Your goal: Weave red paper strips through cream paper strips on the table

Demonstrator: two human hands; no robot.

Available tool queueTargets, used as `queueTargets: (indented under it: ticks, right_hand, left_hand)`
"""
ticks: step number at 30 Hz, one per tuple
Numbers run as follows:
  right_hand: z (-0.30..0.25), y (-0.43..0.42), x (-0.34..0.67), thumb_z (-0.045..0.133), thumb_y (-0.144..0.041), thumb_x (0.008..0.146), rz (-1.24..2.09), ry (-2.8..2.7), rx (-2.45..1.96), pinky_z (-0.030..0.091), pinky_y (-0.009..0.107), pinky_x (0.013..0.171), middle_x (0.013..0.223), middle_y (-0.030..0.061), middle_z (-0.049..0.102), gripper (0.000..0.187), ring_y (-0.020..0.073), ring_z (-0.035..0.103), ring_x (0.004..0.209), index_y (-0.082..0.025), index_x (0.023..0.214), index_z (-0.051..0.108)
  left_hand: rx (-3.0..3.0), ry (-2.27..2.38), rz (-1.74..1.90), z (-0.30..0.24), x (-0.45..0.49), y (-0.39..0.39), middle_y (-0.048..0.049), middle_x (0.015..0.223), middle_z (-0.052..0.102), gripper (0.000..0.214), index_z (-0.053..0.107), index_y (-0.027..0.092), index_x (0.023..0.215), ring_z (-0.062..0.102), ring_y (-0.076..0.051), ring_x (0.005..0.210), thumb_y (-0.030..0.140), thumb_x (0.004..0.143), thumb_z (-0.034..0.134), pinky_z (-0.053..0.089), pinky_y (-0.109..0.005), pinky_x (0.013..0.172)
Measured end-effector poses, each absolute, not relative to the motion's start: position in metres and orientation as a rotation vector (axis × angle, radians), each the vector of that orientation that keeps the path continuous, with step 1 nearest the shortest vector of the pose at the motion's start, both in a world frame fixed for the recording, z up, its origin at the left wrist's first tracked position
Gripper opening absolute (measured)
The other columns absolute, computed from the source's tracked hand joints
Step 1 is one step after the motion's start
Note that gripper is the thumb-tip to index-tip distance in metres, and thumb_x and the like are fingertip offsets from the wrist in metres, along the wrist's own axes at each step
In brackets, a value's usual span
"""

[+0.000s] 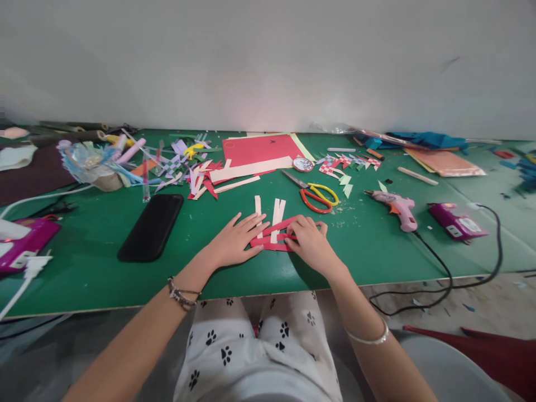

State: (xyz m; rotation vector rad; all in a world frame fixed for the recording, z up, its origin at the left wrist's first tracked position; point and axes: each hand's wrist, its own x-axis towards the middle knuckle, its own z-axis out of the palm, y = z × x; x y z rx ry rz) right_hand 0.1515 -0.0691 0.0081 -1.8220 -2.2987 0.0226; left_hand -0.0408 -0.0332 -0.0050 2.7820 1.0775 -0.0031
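Note:
On the green table, red paper strips lie crosswise over and under cream paper strips, partly woven together. My left hand lies flat on the left ends of the strips, its fingers stretched out and spread. With bent fingers, my right hand pinches a red strip near its right end. The fingertips cover part of that strip. Beyond the hands rest scissors with one red and one yellow handle loop. Left of my left hand is a black phone.
A pink glue gun and a purple power socket with a black cord are at right. Another purple socket sits far left. Red paper sheets, coloured scraps and a small round tin lie toward the wall.

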Motion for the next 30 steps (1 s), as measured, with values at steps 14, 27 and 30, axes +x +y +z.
queueTargets:
  ticks: [14,27,30]
  right_hand:
    - [0.018,-0.063,0.156,0.039,-0.029,0.082,0.592,-2.216,-1.815,0.019,0.03,0.068,0.061,-0.0041,0.055,0.025,0.0094,0.043,0.057,-0.018,0.063,0.051]
    - [0.012,-0.065,0.148,0.044,-0.025,0.077,0.591,-2.034,-1.782,0.018,0.034,0.075,0.076,-0.0014,0.062,0.02,0.0136,0.051,0.072,-0.019,0.063,0.057]
    - [0.009,-0.063,0.146,0.045,-0.029,0.077,0.623,-2.043,-1.776,0.017,0.034,0.076,0.072,-0.0026,0.063,0.022,0.0122,0.051,0.067,-0.018,0.062,0.057]
  left_hand:
    - [2.76,1.079,0.07,-0.008,-0.042,-0.032,-0.0054,0.139,0.024,0.054,0.026,0.02,0.131,0.022,-0.02,0.126,0.047,0.084,0.028,0.014,-0.042,0.103]
    - [2.735,1.014,0.182,-0.007,-0.046,-0.031,-0.0055,0.139,0.024,0.053,0.022,0.021,0.132,0.02,-0.02,0.127,0.045,0.085,0.028,0.013,-0.041,0.104]
    - [2.73,1.01,0.125,-0.007,-0.046,-0.03,-0.0043,0.138,0.026,0.049,0.025,0.022,0.131,0.02,-0.019,0.127,0.043,0.086,0.024,0.012,-0.041,0.104]
